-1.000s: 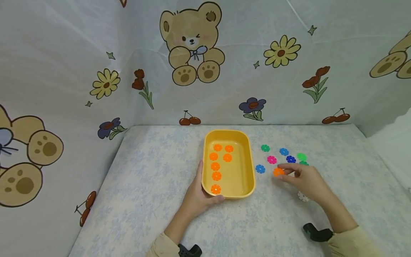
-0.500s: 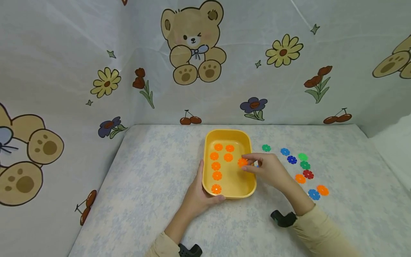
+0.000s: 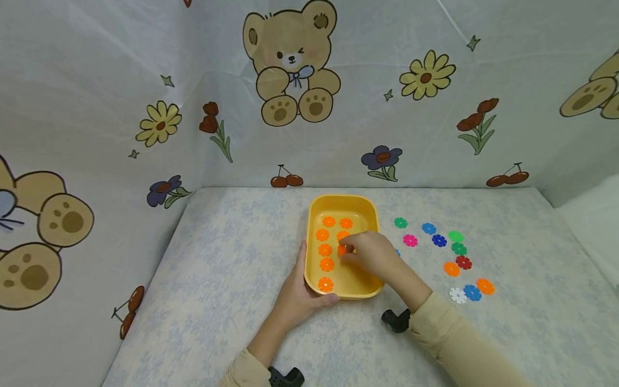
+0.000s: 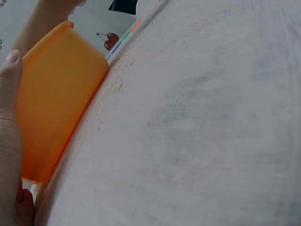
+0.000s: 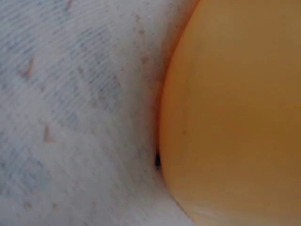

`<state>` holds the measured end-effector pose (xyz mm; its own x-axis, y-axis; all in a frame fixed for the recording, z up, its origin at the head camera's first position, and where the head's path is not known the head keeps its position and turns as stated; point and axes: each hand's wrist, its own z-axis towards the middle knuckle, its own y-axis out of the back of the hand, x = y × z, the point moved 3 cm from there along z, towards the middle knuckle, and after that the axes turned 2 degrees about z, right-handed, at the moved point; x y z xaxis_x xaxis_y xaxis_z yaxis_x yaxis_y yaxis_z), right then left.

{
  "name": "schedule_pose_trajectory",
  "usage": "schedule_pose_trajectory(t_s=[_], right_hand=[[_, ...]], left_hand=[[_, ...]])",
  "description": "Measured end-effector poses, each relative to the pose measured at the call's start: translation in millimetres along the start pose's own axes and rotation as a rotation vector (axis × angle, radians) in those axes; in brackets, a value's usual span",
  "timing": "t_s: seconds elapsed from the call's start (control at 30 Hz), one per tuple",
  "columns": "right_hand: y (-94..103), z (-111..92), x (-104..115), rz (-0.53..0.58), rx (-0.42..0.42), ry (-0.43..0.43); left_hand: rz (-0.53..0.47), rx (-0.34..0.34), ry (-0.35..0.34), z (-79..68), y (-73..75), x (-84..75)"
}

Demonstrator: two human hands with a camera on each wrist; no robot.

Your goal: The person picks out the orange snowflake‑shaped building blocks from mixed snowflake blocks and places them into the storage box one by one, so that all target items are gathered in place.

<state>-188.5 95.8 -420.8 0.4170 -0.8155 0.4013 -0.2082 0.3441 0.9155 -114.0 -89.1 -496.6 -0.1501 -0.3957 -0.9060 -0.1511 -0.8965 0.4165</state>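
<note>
A yellow rectangular tray [image 3: 355,282] stands on the table in the head view. At its near left corner my left hand [image 3: 297,295] holds it, thumb along the front and fingers up the left side. My right hand [image 3: 374,255] reaches over the tray's right wall and pinches an orange flower-shaped disc [image 3: 342,251] low inside, partly hidden by the fingers. To its left runs a column of several orange discs [image 3: 325,250], with others above the held one. The tray wall [image 4: 61,99] fills the left wrist view's left side; only the tray's outside [image 5: 230,113] and the table show in the right wrist view.
Right of the tray lie several loose discs: green [image 3: 401,222], pink [image 3: 410,240], blue [image 3: 429,228], red [image 3: 463,262], orange [image 3: 452,269] and white [image 3: 457,295]. One blue disc [image 3: 398,252] is mostly hidden behind my right hand. A printed cloth [image 3: 338,150] hangs behind the table.
My right hand has carried an orange disc leftward from the loose discs into the tray, below the upper orange ones. The left hand and the tray have stayed in place.
</note>
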Motion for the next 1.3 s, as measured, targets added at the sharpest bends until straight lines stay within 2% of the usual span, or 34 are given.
schedule_pose_trajectory(t_s=[0.23, 0.43, 0.63, 0.77, 0.9, 1.0, 1.1, 1.3], right_hand=[[-10.8, 3.3, -1.1, -0.084, -0.008, -0.019], [-12.7, 4.4, 2.1, -0.192, -0.003, -0.022], [-14.1, 6.4, 3.0, -0.244, 0.019, -0.032], [-10.1, 5.0, 3.5, -0.201, 0.010, -0.019], [7.5, -6.5, -0.8, -0.090, -0.053, -0.032], [24.6, -22.3, -12.3, -0.043, -0.117, -0.060], [39.5, -41.3, -33.4, -0.021, -0.153, -0.093], [55.8, -76.9, -91.9, -0.002, -0.112, -0.220]], left_hand=[[0.014, 0.000, 0.006, -0.2, -0.3, 1.0], [0.018, 0.005, 0.012, 0.7, -0.1, 0.5], [0.018, 0.001, 0.010, 0.9, 0.6, 0.1], [0.022, -0.001, -0.003, 1.0, 0.7, 0.3], [0.014, 0.004, -0.004, 2.1, -0.5, -0.3], [0.008, 0.006, -0.007, 3.0, -1.6, -1.2], [0.002, 0.000, -0.006, 3.4, -1.8, -1.6], [-0.020, -0.016, 0.004, 3.2, -2.2, -1.9]])
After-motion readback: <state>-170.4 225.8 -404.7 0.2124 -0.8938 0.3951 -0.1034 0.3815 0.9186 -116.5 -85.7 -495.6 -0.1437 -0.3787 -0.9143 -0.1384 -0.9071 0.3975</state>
